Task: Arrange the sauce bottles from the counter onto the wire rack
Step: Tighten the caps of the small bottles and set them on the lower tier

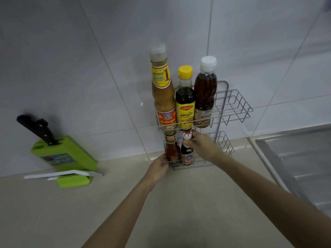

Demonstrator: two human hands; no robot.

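Observation:
A two-tier wire rack [234, 106] stands on the counter against the tiled wall. Its upper tier holds a tall tan sauce bottle [163, 97], a dark bottle with a yellow cap [185, 102] and a brown bottle with a white cap [205, 93]. On the lower tier stand a red chili sauce bottle [172, 151] and a dark bottle with a white cap [187, 153]. My right hand [202, 145] grips the neck of that dark bottle. My left hand [158, 169] rests against the rack's lower left corner, beside the red bottle.
A green knife block [68, 158] with a black-handled knife [38, 129] stands at the left by the wall, with a white board [62, 174] in front of it. A steel sink [295, 158] lies at the right. Beige counter [53, 212] spreads in front.

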